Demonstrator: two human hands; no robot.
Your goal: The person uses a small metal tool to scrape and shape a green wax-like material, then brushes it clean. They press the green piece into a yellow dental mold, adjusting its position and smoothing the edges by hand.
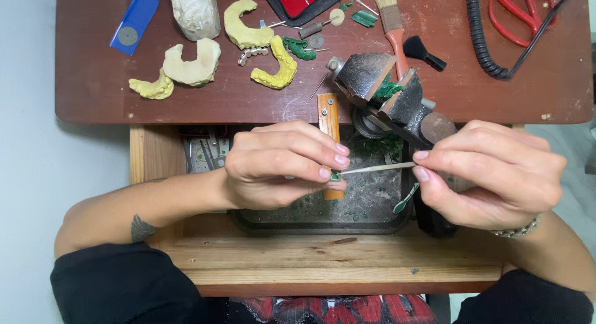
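Fingers [323,164] of the left hand [279,165] pinch a small green piece [336,174]; right hand [496,175] fingers pinch a thin tool [379,168], tip touching the piece. Below: dark tray [372,206] with green shavings. Beyond: small vise [388,91], then yellow dental casts [248,29] on the brown tabletop [93,82].

Dental casts [197,63] on desk [528,94] behind hands, vise [388,91] right, tray [366,203] perhaps below.

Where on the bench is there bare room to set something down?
Bare wood shows on the desk left of the yellow moulds, and right of the vise below the coiled cord. The top middle is crowded with tools.
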